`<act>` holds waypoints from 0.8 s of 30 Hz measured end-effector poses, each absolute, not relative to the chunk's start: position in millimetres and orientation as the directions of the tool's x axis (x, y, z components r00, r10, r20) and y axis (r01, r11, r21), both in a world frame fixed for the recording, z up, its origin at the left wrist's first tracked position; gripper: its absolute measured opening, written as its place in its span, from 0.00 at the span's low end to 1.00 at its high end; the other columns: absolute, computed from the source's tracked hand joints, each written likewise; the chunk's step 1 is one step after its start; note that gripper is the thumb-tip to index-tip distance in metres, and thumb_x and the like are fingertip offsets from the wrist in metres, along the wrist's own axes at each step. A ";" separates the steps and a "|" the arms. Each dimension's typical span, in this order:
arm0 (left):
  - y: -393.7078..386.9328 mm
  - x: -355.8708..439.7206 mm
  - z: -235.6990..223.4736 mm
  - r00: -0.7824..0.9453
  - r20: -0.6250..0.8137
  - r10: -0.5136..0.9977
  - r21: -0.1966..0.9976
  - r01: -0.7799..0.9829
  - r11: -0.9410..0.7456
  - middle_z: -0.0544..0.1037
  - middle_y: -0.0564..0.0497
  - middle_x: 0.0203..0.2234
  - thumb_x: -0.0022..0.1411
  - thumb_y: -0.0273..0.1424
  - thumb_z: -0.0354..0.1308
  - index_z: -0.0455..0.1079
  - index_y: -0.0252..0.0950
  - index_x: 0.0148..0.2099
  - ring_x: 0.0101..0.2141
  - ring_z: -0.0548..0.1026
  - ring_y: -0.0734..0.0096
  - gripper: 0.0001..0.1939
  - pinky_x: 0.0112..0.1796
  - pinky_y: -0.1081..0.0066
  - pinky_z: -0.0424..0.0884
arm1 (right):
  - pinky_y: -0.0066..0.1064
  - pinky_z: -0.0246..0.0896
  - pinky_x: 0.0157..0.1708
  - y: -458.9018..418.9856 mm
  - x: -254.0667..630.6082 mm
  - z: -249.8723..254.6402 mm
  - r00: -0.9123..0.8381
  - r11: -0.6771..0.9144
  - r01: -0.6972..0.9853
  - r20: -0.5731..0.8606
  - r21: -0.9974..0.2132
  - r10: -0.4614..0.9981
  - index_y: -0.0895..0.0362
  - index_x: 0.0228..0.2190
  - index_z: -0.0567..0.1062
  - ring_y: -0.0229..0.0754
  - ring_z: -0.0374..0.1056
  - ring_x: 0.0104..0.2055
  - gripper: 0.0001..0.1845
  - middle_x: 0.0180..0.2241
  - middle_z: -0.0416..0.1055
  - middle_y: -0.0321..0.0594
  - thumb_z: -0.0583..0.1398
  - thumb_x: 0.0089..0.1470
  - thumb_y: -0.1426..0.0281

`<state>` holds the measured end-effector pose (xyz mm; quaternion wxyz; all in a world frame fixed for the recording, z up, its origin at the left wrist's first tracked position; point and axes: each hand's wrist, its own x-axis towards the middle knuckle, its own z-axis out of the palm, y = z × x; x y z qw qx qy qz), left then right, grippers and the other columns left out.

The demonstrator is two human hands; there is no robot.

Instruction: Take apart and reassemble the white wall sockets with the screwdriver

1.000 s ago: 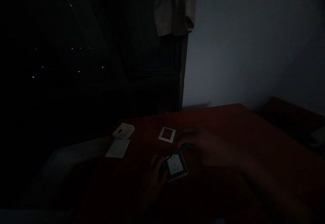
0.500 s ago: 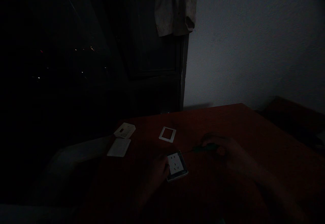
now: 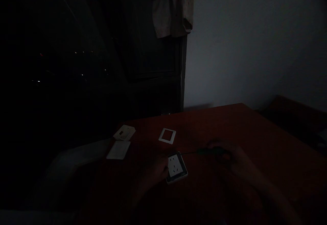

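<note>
A white wall socket with a dark border lies on the reddish table, its plug slots facing up. My left hand grips its left edge, fingers closed there. In my right hand is a screwdriver with a green handle, held nearly level and pointing left. Its thin shaft reaches the socket's upper right corner; in the dark I cannot tell what the tip touches. Beyond the socket lies a white square frame. To the left are a white plate and a pale piece with a small dark opening.
The reddish table meets a pale wall at the back. A dark window with small lights takes up the left side. Cloth hangs above the table's far side. The room is very dim.
My right hand and the screwdriver have shifted slightly to the right, the shaft still near the socket's corner. My left hand stays on the socket. The whole view has moved a little.
</note>
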<state>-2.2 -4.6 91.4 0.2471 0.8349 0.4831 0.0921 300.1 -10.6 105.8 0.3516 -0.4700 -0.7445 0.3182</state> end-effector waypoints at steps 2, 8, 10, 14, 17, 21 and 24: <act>-3.3 -2.7 95.3 0.533 -0.107 0.839 0.498 0.759 -0.419 0.78 0.50 0.36 0.55 0.25 0.55 0.72 0.40 0.38 0.36 0.75 0.66 0.09 0.38 0.71 0.67 | 0.40 0.65 0.46 -12.1 300.3 104.1 -0.280 0.331 0.483 0.215 -0.810 0.936 0.53 0.39 0.75 0.47 0.70 0.46 0.13 0.43 0.74 0.42 0.57 0.51 0.73; 0.8 -8.2 88.6 0.521 -0.112 0.846 0.449 0.786 -0.425 0.77 0.51 0.35 0.54 0.26 0.57 0.70 0.39 0.37 0.35 0.73 0.67 0.06 0.37 0.72 0.66 | 0.39 0.67 0.44 -15.4 299.5 104.1 -0.241 0.315 0.481 0.222 -0.818 0.945 0.53 0.40 0.75 0.47 0.71 0.46 0.12 0.44 0.74 0.43 0.58 0.52 0.70; 1.2 -10.4 83.3 0.507 -0.125 0.853 0.428 0.803 -0.415 0.76 0.50 0.34 0.55 0.26 0.56 0.69 0.38 0.35 0.34 0.74 0.66 0.04 0.35 0.72 0.66 | 0.38 0.67 0.44 -16.1 299.2 103.9 -0.227 0.297 0.489 0.209 -0.820 0.951 0.53 0.41 0.74 0.46 0.71 0.45 0.13 0.43 0.74 0.43 0.58 0.52 0.71; 0.9 -13.5 74.6 0.491 -0.109 0.864 0.429 0.807 -0.405 0.76 0.48 0.35 0.56 0.25 0.54 0.67 0.37 0.35 0.36 0.73 0.65 0.04 0.36 0.71 0.66 | 0.38 0.68 0.42 -16.7 298.8 100.8 -0.190 0.252 0.511 0.178 -0.822 0.966 0.53 0.41 0.73 0.46 0.72 0.44 0.12 0.43 0.74 0.43 0.58 0.54 0.67; 1.6 -15.5 70.3 0.490 -0.082 0.868 0.443 0.798 -0.409 0.75 0.50 0.34 0.55 0.25 0.55 0.66 0.38 0.35 0.35 0.72 0.67 0.04 0.36 0.72 0.66 | 0.37 0.68 0.42 -15.8 298.7 97.4 -0.159 0.252 0.522 0.198 -0.814 0.967 0.53 0.42 0.73 0.46 0.72 0.43 0.13 0.42 0.74 0.43 0.59 0.54 0.64; 4.0 -19.6 66.3 0.477 -0.055 0.877 0.464 0.790 -0.401 0.73 0.53 0.31 0.54 0.25 0.55 0.65 0.38 0.33 0.32 0.70 0.70 0.04 0.32 0.74 0.64 | 0.34 0.68 0.39 -12.3 298.0 96.3 -0.006 0.224 0.523 0.259 -0.822 0.966 0.53 0.42 0.72 0.45 0.71 0.41 0.16 0.41 0.74 0.42 0.61 0.52 0.60; 5.6 -22.9 65.4 0.459 -0.034 0.888 0.477 0.788 -0.389 0.73 0.54 0.30 0.53 0.24 0.55 0.64 0.38 0.32 0.32 0.70 0.71 0.04 0.32 0.74 0.63 | 0.32 0.67 0.36 -9.7 295.7 98.8 0.096 0.221 0.498 0.306 -0.838 0.947 0.54 0.37 0.71 0.44 0.71 0.37 0.15 0.35 0.74 0.40 0.63 0.50 0.58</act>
